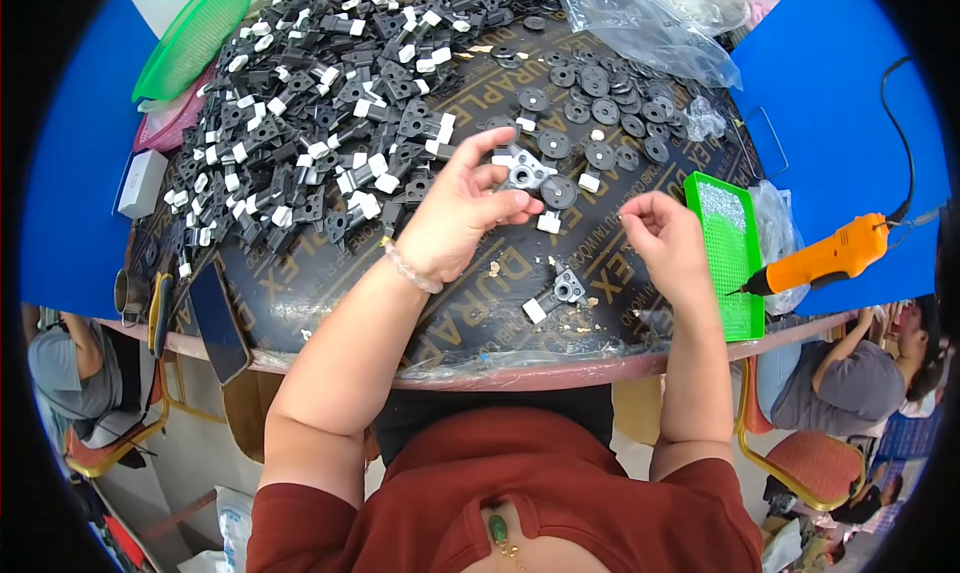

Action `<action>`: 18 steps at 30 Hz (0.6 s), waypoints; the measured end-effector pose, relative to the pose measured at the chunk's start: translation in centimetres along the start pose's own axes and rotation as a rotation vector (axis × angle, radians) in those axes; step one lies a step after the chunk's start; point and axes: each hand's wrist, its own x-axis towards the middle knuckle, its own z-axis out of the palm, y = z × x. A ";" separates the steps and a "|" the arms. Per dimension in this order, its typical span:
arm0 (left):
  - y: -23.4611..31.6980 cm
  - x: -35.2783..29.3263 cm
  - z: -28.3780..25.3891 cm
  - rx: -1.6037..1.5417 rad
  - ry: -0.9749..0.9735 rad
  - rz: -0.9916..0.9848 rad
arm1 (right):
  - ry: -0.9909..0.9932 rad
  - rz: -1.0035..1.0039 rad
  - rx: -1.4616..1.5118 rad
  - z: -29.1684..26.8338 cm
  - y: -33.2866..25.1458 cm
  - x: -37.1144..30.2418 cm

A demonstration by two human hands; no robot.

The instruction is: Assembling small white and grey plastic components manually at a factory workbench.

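Observation:
My left hand [450, 213] pinches a plastic bracket [523, 176] with several round holes, lifted above the table. A black disc [560, 192] shows right beside the bracket; I cannot tell whether the two touch. My right hand [665, 243] is apart from the left, thumb and forefinger pressed together, and whatever sits between them is too small to make out. Just to its right lies a green tray [759, 308] with small silvery pieces at its far end. Below and between my hands, a similar bracket [568, 287] with a white block [536, 311] rests on the dark table.
A large heap of black-and-white brackets [330, 133] covers the left and far left. Black discs [600, 83] spread across the far middle. An orange electric screwdriver [825, 258] hangs tip-first over the tray. A phone [217, 318] lies at the left edge; clear plastic [650, 33] lies far right.

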 end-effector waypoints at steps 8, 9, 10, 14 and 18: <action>-0.3 0.1 0.0 -0.016 0.007 -0.003 | -0.325 -0.110 0.466 1.8 -6.6 3.7; -0.4 0.2 0.0 -0.017 0.036 0.039 | -0.351 -0.123 0.478 2.0 -7.1 4.2; -0.4 0.3 0.0 -0.015 0.048 0.049 | -0.377 -0.118 0.447 2.1 -7.5 4.7; -0.8 0.4 0.2 0.072 0.112 0.113 | -0.336 -0.325 0.364 4.2 -7.1 5.5; -1.1 0.4 0.1 0.135 0.100 0.136 | -0.234 -0.442 0.174 5.3 -6.0 4.9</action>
